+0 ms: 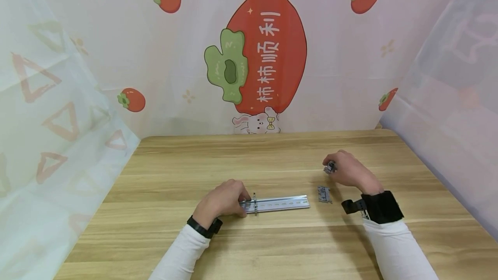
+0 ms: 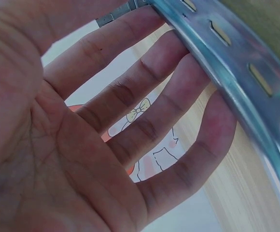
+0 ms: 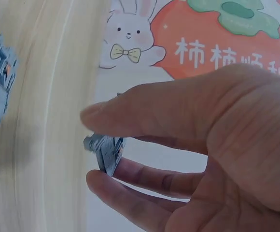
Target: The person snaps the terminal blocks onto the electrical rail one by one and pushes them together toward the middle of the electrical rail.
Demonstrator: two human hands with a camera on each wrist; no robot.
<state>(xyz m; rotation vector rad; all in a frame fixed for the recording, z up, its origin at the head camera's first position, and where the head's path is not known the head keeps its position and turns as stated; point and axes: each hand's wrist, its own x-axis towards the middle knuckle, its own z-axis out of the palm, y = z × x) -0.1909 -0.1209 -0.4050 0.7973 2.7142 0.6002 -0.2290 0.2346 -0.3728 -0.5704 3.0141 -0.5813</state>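
Small crosswise piece (image 1: 255,204) spans a flat, slotted silver rail (image 1: 282,203).
One gray block (image 1: 330,167) is pinched; second block (image 1: 324,194) lies near rail's end.

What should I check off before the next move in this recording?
1. Left grip holding slotted metal rail: ok, near one end.
2. Right grip holding grey block: ok, pinched.
3. Held block set on rail: not ok, apart from it.
4. Rail stretch right of the small upright piece: ok, bare.
5. Loose grey block clear of rail: ok, beyond its right end.
6. Held block's mounting side facing rail: cannot tell.
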